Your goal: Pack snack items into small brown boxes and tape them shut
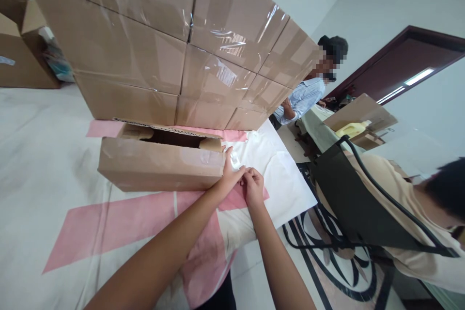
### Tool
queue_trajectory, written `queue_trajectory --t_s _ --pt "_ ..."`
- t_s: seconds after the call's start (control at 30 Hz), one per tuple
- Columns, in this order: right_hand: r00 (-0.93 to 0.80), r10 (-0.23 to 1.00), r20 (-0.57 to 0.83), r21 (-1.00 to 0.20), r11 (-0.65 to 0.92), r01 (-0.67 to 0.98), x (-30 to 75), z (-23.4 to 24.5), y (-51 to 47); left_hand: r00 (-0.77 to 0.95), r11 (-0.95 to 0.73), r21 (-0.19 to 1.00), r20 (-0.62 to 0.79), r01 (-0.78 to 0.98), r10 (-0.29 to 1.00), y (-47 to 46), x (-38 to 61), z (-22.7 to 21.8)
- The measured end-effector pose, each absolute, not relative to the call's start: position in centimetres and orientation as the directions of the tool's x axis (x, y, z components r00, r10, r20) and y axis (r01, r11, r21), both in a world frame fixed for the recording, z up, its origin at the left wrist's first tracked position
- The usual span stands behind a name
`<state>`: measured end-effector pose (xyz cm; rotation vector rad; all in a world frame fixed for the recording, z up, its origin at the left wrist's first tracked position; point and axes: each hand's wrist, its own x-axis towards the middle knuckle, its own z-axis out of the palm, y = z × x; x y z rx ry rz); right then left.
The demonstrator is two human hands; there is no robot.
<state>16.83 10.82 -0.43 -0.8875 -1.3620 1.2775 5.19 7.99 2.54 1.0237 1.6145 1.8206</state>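
Observation:
A low, long cardboard box (160,164) lies on the cloth-covered table, a dark gap showing between its top flaps and clear tape on its near side. My left hand (231,173) is at the box's right end, its fingers curled around a small white object (235,160) whose kind I cannot make out. Close beside it, my right hand (253,185) is closed in a pinch, its fingertips meeting those of my left hand. Whatever lies between the right fingertips is hidden.
Behind the box rises a wall of stacked, taped cartons (138,53). An open carton (25,53) stands at the far left. To the right are a person seated on a dark chair (363,198), another person in a light blue shirt (303,99), and a yellow jug (352,129) by cardboard.

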Motion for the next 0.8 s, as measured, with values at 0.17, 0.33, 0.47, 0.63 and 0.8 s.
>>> queue_trajectory --t_s 0.17,0.33,0.47,0.63,0.8 --pt "-0.219 0.954 0.204 -0.977 0.184 -0.110 16.69 -0.29 10.76 -0.557 -0.171 0.969 0.244 0.181 0.794 8.04 4.97 2.20" --pt "-0.218 0.953 0.210 -0.976 0.191 -0.104 16.63 -0.27 10.77 -0.547 -0.180 0.960 0.272 0.216 0.791 7.96 4.98 1.97" --pt "-0.220 0.953 0.208 -0.977 0.189 -0.103 16.68 -0.34 10.77 -0.551 -0.174 0.958 0.275 0.229 0.788 7.98 5.05 1.97" --pt "-0.226 0.951 0.211 -0.976 0.192 -0.103 16.74 -0.51 10.83 -0.554 -0.152 0.956 0.270 0.250 0.788 8.02 5.06 1.91" --pt "-0.215 0.953 0.215 -0.974 0.193 -0.118 16.65 -0.59 10.77 -0.550 -0.137 0.955 0.265 0.263 0.792 7.92 5.03 1.93"
